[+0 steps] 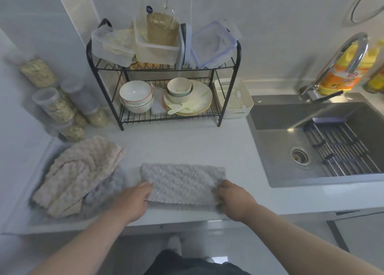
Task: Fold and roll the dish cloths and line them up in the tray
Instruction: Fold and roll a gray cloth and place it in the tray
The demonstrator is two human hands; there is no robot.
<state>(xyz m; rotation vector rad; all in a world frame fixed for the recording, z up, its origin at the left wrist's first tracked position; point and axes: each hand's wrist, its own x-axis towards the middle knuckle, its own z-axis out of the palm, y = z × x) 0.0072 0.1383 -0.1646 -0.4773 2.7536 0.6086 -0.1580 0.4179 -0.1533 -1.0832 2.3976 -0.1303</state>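
Head view, looking down, close over counter (pixel 187 146).

Grey waffle-textured cloth (pixel 182 183); beige cloths (pixel 83 173); black rack (pixel 216 75); orange-yellow bottle (pixel 340 73).

cloth (pixel 182 183) on counter (pixel 187 146) front | cloth pile (pixel 79 175) left of it | rack (pixel 158 118) behind | tray (pixel 236 113) right of rack | sink (pixel 291 133) right
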